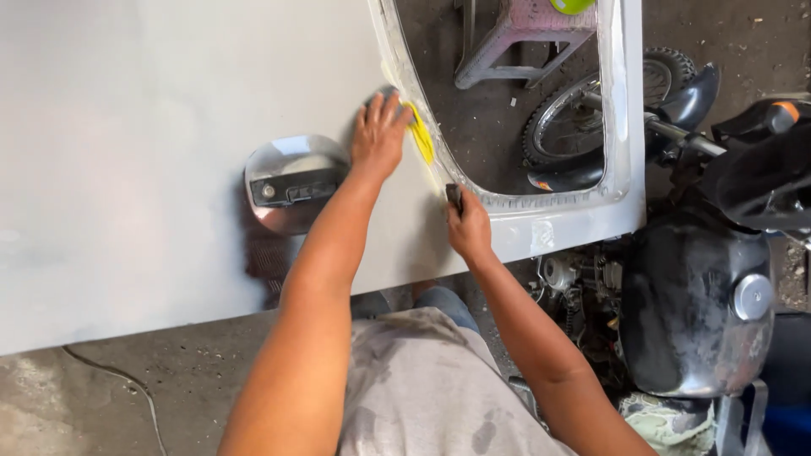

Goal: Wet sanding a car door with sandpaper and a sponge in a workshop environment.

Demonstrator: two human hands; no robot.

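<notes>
panel: I see a pale grey car door point(152, 169), lying flat
filler: yellow smear point(420, 135) along its window edge
tool: small dark scraper point(454, 196), upright at the frame

Matt grey metal under your palms, gloss beside you

Your left hand point(379, 133) presses on the car door point(152, 127), smooth matt primer; yellow tape point(420, 135) looks papery, the handle recess point(291, 177) shines as bare metal, the motorcycle tank point(697, 312) is glossy black, dusty.
</notes>
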